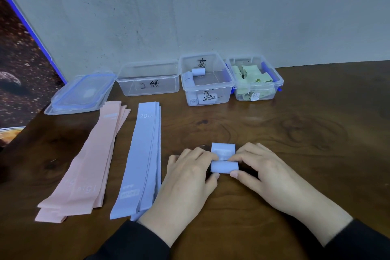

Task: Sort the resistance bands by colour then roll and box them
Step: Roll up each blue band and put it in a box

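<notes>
Resistance bands lie sorted on the wooden table (295, 133): a pink stack (88, 167) and a blue stack (141, 160) side by side at the left, each running lengthwise away from the person, the pink one slanting a little to the left at its near end. Along the wall stand three clear boxes. The left box (147, 78) holds no bands that I can see; the middle box (206, 80) holds several rolled blue bands; the right box (255, 79) is filled with loosely folded pale green bands. Two lids (80, 95) lie stacked left of the boxes.

Near the table's middle, a partly rolled blue band (224, 159) lies between both hands, its roll axis running left to right, with a short flat tail pointing toward the boxes. The left hand (190, 175) pinches the roll's left end with curled fingers and thumb; the right hand (263, 167) pinches the right end likewise, though how tightly is hard to judge.
</notes>
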Available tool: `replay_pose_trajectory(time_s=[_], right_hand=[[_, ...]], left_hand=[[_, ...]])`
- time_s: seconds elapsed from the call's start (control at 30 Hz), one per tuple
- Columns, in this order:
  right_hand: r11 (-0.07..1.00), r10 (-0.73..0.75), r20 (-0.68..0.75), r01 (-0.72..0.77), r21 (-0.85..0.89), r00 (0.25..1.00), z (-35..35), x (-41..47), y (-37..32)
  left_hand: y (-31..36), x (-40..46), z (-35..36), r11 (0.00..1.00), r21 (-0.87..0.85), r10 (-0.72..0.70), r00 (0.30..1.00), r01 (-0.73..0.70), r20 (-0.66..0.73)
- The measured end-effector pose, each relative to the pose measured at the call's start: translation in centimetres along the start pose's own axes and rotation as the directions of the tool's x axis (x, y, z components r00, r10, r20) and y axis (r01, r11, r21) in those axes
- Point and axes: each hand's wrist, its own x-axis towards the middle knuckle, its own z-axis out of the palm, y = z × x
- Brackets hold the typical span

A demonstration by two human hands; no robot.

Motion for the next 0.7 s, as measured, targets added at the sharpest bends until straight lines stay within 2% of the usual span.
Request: replay_pose_trajectory(time_s=[0.7], right_hand=[[0.999, -0.023, -0.073, 0.021, -0.037, 0.997, 0.25, -0.14, -0.03]], left_hand=[[0.22, -0.06, -0.37, 0.999, -0.043, -0.014, 1.0, 0.014, 0.015]])
